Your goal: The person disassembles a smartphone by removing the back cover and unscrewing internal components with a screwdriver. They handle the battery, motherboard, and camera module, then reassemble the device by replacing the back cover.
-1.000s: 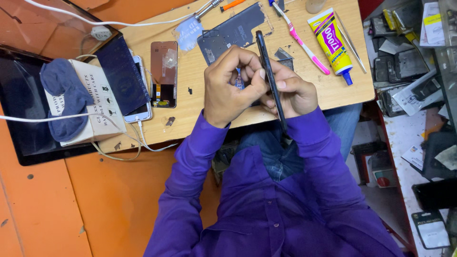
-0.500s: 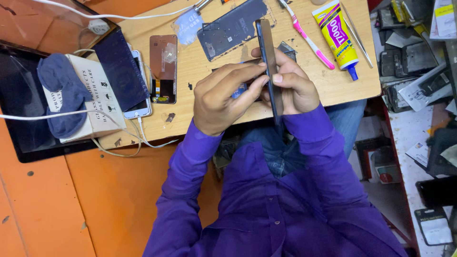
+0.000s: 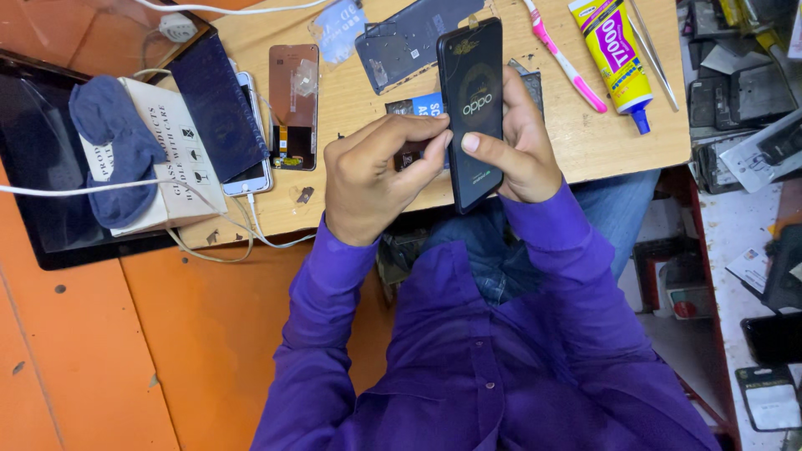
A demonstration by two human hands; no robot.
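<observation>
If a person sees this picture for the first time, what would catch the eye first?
Probably the black phone back cover, held upright at the centre between the left hand and the right hand. Next, the yellow glue tube lying on the wooden table at upper right, and the purple shirt filling the lower half.

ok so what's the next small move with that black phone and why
Probably slide the fingertips of the left hand further along the edge of the black phone, pressing as they go. The right hand cradles it back-up over the wooden table, and those fingertips already pinch that edge mid-length.
</observation>
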